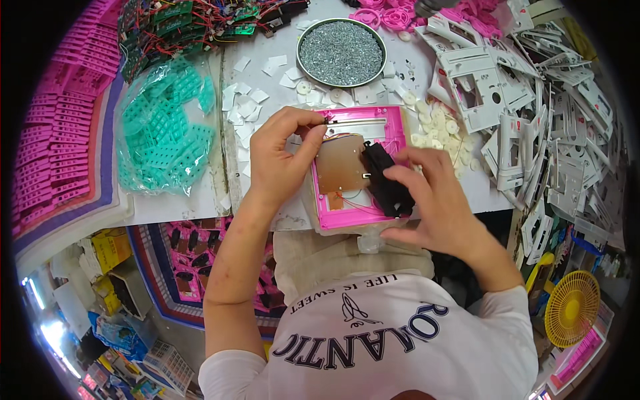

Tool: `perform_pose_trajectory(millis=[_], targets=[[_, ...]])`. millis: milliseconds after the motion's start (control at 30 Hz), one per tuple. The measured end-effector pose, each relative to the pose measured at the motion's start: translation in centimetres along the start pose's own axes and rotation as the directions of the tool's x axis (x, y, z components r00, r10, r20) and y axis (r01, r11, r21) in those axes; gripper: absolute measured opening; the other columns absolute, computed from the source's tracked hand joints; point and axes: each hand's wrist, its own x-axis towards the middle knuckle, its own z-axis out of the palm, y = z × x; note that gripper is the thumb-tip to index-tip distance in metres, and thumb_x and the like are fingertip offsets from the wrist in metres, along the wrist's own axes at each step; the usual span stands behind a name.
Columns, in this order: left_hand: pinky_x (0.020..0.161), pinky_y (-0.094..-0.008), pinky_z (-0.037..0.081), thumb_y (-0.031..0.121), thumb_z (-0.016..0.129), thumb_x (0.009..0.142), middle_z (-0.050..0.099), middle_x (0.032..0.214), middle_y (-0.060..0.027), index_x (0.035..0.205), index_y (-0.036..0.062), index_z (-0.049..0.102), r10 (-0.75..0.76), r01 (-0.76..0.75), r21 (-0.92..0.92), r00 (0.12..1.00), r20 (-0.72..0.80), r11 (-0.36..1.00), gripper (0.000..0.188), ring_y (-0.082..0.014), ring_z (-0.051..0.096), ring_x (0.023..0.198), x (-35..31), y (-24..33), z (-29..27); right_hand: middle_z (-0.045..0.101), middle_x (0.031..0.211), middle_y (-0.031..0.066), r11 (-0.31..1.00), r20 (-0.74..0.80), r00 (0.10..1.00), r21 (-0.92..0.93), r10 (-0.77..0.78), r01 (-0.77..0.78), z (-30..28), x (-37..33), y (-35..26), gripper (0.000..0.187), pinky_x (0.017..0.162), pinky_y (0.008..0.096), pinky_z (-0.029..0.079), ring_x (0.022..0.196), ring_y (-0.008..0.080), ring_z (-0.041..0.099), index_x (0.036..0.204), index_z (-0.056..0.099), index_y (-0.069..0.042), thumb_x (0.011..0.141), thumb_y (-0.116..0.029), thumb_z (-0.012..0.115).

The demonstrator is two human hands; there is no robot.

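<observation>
A pink plastic frame (325, 212) lies in front of me on the bench's near edge. It holds a brown board (341, 163), thin wires and a light metal strip (363, 128). My left hand (283, 150) is at the frame's upper left corner, thumb and forefinger pinched by a tiny dark piece I cannot make out. A long black plastic housing (385, 179) sits tilted over the frame's right side. My right hand (437, 190) is beside it, fingertips at its right edge and thumb spread apart below.
A round tin of small screws (341, 53) stands behind the frame. White squares (247, 103) and cream discs (437, 127) lie scattered around. Left are bagged teal parts (167, 133) and stacked pink parts (63, 127); right, piled white panels (473, 87). A yellow fan (572, 309) is lower right.
</observation>
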Motion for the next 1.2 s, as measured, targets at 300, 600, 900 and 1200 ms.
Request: perform_pose_trajectory(millis=[300,600,900,1200], targets=[[0.073,-0.0282,0.053,0.002,0.073,0.089,0.071,0.091,-0.0089,0.099,-0.0002,0.072,0.008,-0.008,0.015,1.000,0.009,1.000,0.011,-0.0160,0.066,0.077,0.0,-0.1,-0.3,0.070,0.114,0.0166,0.804,-0.026,0.988,0.585,0.153,-0.109,-0.5,0.1,3.5,0.049,0.091,0.0386,0.054,0.101,0.0309,0.068,0.129,0.067,-0.004,0.085,-0.020,0.081],[0.070,-0.0298,0.053,0.001,0.074,0.087,0.070,0.087,-0.0082,0.097,0.0015,0.072,0.053,-0.067,0.117,0.992,0.114,0.991,0.011,-0.0186,0.067,0.075,0.6,0.8,-1.0,0.067,0.075,0.0157,0.964,-0.009,0.966,0.069,0.257,-0.256,0.1,5.3,2.7,0.034,0.061,0.0426,0.050,0.069,0.0315,0.067,0.108,0.068,-0.005,0.094,-0.036,0.071],[0.067,-0.0309,0.051,-0.002,0.074,0.085,0.068,0.085,-0.0094,0.097,0.0013,0.071,0.088,-0.177,0.237,0.934,0.346,0.955,0.013,-0.0209,0.064,0.072,1.8,1.8,-2.4,0.064,0.125,0.0142,0.952,-0.125,0.948,0.056,-0.292,0.301,2.1,8.1,5.7,0.058,0.101,0.0457,0.048,0.119,0.0337,0.057,0.128,0.064,-0.007,0.075,-0.026,0.082],[0.068,-0.0396,0.050,0.007,0.076,0.082,0.065,0.082,-0.0079,0.091,0.0069,0.068,0.194,-0.371,0.313,0.857,0.477,0.874,0.012,-0.0286,0.063,0.075,3.3,2.6,-2.8,0.064,0.105,0.0117,0.972,-0.029,0.976,0.096,-0.214,0.216,1.7,6.7,4.6,0.044,0.081,0.0414,0.054,0.095,0.0323,0.064,0.109,0.066,-0.006,0.073,-0.023,0.085]])
